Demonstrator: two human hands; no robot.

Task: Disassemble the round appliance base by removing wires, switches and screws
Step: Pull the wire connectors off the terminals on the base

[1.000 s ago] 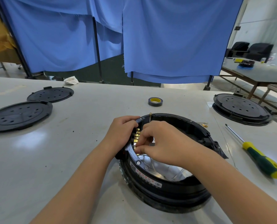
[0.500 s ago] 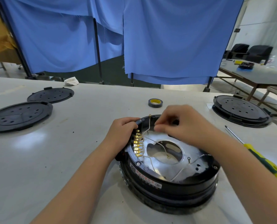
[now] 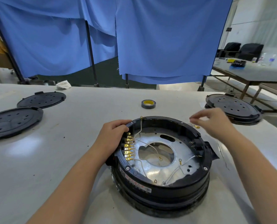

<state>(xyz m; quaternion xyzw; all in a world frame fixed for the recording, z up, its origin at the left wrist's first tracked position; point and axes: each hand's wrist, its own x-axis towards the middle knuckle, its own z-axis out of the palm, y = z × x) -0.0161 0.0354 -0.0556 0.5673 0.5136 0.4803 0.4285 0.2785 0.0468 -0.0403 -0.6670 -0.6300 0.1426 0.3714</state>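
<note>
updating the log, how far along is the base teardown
Done: the cover is off the round base, and loose terminals lie on the table. In hand: the left hand grips the rim; the right hand hovers, blurred. Left: white wires, the brass terminal row and rim screws.

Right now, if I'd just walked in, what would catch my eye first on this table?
The opened round black appliance base front and centre, with white wires looping over its silvery floor and a row of gold terminals on its left wall. The left hand grips that left rim; the right hand hovers above the far right rim. Behind, blue curtains hang.
</note>
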